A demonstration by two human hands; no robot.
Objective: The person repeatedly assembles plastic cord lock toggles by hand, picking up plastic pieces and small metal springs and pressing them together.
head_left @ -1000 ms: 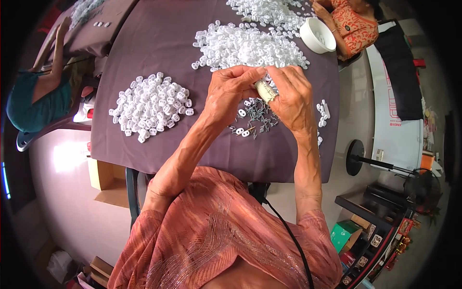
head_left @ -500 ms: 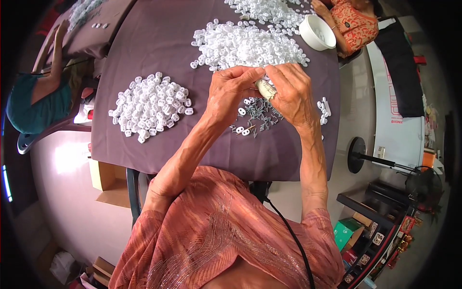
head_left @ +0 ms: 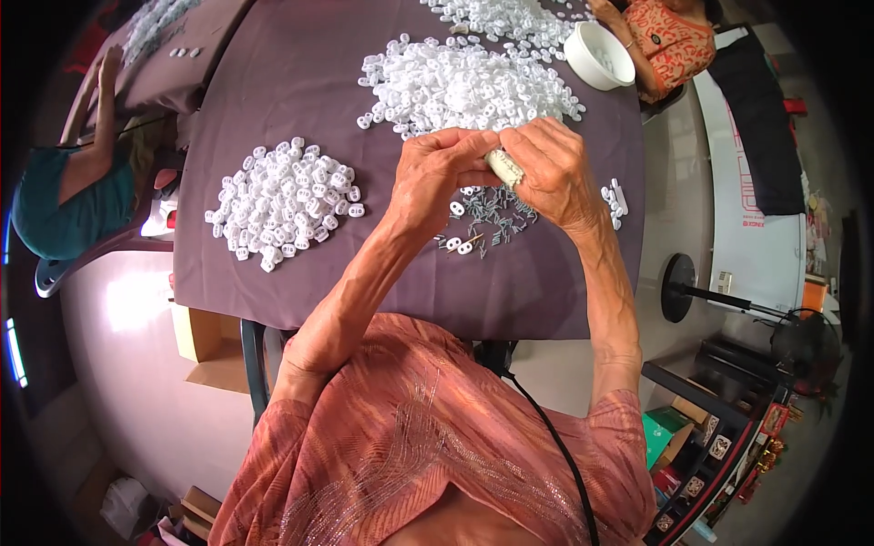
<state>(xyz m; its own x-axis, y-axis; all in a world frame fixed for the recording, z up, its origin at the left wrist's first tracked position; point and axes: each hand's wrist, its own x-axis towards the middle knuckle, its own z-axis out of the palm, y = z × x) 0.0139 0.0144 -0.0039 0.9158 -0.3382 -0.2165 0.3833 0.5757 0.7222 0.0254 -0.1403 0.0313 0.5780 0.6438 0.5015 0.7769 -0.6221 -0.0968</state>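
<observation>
My left hand [head_left: 435,173] is closed, thumb and forefinger pinched together at the fingertips; what they hold is hidden. Against it works my right hand [head_left: 553,168], its fingers curled round a short cream-coloured handle [head_left: 504,167] that looks wrapped; the far end of this tool cannot be seen. Below the hands lies a scatter of small dark grey springs or pins [head_left: 496,217]. A few white two-holed oval plastic pieces [head_left: 456,209] sit at its edge, one beside a thin brownish stick. Just beyond my fingertips rises a large heap of similar white pieces [head_left: 464,86].
Another heap of white pieces [head_left: 284,198] lies to the left on the dark tablecloth [head_left: 291,82]. A white bowl [head_left: 599,56] stands far right by a person in orange [head_left: 674,45]. Someone in a teal top [head_left: 68,200] sits at the left. A small white group [head_left: 615,202] lies right.
My right wrist and forearm have swung a little outward to the right, and the cream handle has turned slightly with that hand. My left hand stays nearly in place.
</observation>
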